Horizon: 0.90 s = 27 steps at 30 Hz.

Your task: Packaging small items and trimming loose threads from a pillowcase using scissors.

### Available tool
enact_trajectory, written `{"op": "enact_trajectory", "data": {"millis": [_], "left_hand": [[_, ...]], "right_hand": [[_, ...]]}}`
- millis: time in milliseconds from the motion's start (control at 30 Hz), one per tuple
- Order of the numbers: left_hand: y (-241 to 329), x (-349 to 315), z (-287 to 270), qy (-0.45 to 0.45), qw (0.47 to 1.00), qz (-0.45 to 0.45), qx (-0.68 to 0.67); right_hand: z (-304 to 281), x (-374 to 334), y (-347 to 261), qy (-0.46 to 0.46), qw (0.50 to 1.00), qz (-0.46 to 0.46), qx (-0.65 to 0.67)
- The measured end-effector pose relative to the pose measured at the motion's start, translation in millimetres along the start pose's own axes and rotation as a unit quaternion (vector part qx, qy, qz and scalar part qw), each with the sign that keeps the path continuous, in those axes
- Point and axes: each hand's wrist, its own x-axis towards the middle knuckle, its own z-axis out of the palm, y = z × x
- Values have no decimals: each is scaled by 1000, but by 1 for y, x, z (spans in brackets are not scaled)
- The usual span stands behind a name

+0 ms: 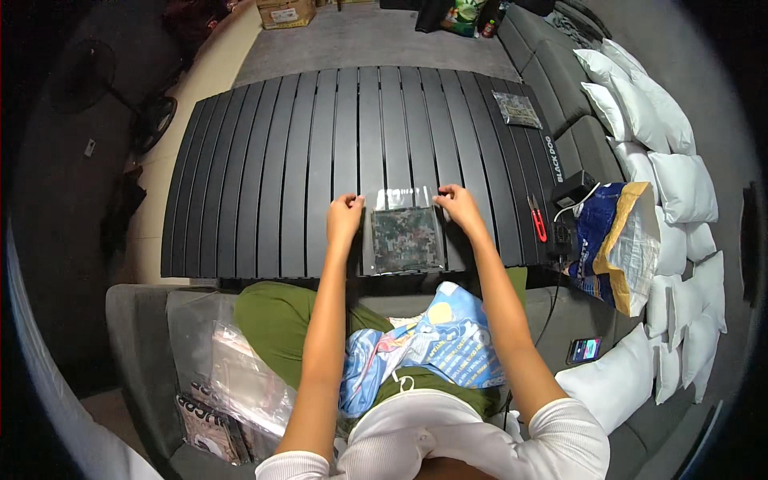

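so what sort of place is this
Probably a living room or similar lounge area: there's a grey sofa, many white pillows alongside it, and a black slatted table.

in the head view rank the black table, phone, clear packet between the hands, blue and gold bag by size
Largest to smallest:
Black table
Blue and gold bag
Clear packet
Phone

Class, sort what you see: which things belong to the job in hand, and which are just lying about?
Job in hand:
- clear bag holding a camouflage-patterned item, pinched by left hand and right hand
- slatted table beneath
- probably the similar packet, far right

Apparently lying about:
- red-handled snips
- phone
- white pillows
- cardboard box
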Motion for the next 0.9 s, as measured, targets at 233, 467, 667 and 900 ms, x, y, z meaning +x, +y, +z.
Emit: {"op": "enact_trajectory", "data": {"millis": [233,467,667,900], "left_hand": [[20,33,-2,-163,963,-120,176],[13,28,9,-151,966,-125,169],[8,18,2,-139,985,-101,1],[10,23,-7,-244,921,-218,-211]], "right_hand": [[-8,17,-20,-101,987,125,-25],[-1,9,-32,-125,981,148,9],[-8,9,-24,-165,938,217,216],[-12,15,-16,-179,874,300,338]]}}
